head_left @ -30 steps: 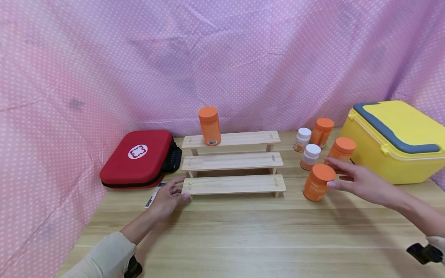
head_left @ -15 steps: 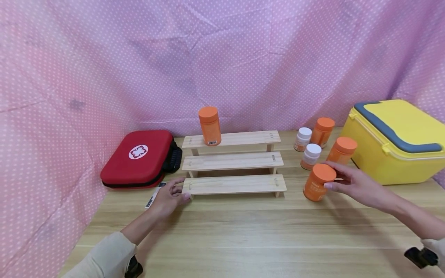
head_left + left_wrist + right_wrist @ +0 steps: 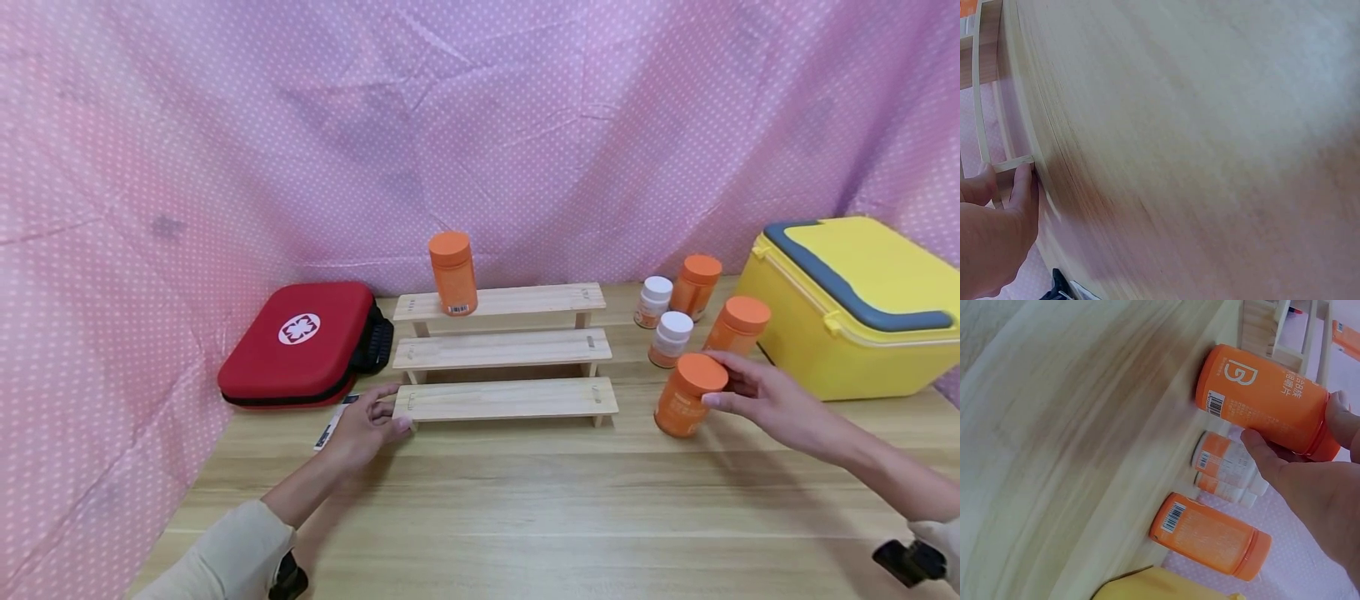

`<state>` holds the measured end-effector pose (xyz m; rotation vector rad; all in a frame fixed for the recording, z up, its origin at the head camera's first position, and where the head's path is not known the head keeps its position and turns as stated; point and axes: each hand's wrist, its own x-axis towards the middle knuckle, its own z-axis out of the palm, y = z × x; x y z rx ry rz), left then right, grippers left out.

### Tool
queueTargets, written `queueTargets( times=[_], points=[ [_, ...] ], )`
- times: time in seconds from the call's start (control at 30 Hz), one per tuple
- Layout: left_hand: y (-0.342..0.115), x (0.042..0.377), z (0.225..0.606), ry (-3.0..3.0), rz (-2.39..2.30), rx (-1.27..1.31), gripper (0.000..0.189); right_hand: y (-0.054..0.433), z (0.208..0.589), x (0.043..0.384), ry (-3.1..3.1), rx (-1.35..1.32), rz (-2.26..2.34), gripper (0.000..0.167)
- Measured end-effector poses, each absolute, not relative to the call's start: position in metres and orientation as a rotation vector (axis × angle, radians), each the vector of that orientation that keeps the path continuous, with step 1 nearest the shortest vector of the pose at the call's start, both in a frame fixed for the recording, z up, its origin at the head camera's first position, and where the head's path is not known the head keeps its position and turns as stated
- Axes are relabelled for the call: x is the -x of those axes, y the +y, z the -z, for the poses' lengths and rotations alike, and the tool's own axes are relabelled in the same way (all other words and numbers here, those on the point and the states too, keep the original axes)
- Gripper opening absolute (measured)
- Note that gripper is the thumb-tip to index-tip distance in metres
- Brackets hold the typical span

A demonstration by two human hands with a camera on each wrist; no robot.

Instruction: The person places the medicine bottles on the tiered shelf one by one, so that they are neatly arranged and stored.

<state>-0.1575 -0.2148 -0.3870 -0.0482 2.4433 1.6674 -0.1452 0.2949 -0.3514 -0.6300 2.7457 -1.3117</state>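
My left hand (image 3: pixel 362 432) grips the left end of the lowest step of a three-tier wooden display rack (image 3: pixel 502 400), thumb at the front and fingers at the side. In the left wrist view, my fingertips (image 3: pixel 1024 178) press on the end support. My right hand (image 3: pixel 780 408) holds the nearest orange pill bottle (image 3: pixel 681 400), with the thumb by its lid and a finger along its body. That bottle (image 3: pixel 1266 403) stands on the table in the right wrist view. Another orange bottle (image 3: pixel 454 275) stands upright on the top tier, toward the left.
Behind the held bottle stand two more orange bottles (image 3: pixel 738 325) and two small white-capped bottles (image 3: pixel 671 340). A yellow box (image 3: pixel 840 350) with a grey handle sits at the right. At left lies a red first-aid case (image 3: pixel 300 342), with a small white-and-black item (image 3: pixel 330 429) in front.
My right hand has moved slightly left and taken hold of the nearest orange bottle, which leans or shifts very slightly right. My left hand stays on the rack.
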Motion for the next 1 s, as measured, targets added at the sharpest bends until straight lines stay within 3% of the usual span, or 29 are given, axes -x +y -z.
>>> queueTargets(
  times=[0.53, 0.9, 1.0],
  points=[
    [-0.216, 0.158, 0.388, 2.424, -1.693, 0.046, 0.058, 0.286, 0.301, 0.159, 2.780, 0.657, 1.400, 0.047],
    [-0.215, 0.156, 0.386, 2.453, -1.659, 0.036, 0.059, 0.237, 0.239, 0.196, 2.837, 0.554, 1.243, 0.049],
    [-0.215, 0.156, 0.386, 2.448, -1.658, 0.045, 0.059, 0.218, 0.227, 0.210, 2.733, 0.548, 1.295, 0.056]
  ],
)
